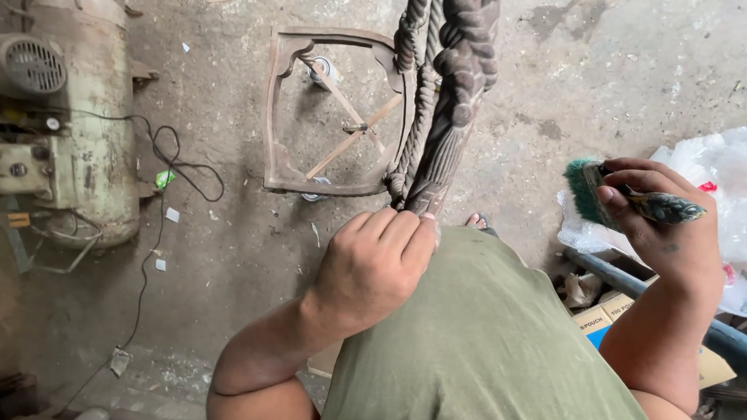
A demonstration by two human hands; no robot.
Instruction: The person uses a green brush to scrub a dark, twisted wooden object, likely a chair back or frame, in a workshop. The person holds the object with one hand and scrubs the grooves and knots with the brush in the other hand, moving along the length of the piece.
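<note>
Carved chair back (452,80) gripped at lower end by left hand (372,264), top cut off by frame edge. Green-bristled brush (630,198) clenched in right hand (666,237), handle partly hidden by fingers. Chair seat frame (336,109) seen above concrete floor (602,77); compressor (70,117) at left.

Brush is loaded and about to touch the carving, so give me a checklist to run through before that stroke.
1. Left hand steadies the carved piece: ok, fingers closed on its lower end.
2. Right hand grips the brush: ok, held by the handle, bristles pointing left.
3. Brush on the wood: not ok, it is held clear, off to the right.
4. Bristles loaded: cannot tell; they look green, wetness not visible.
5. Chair frame stable: cannot tell; it lies on the concrete beside the carving, but the contact is unclear.
6. Cable out of the way: ok, it lies left, near the compressor.
</note>
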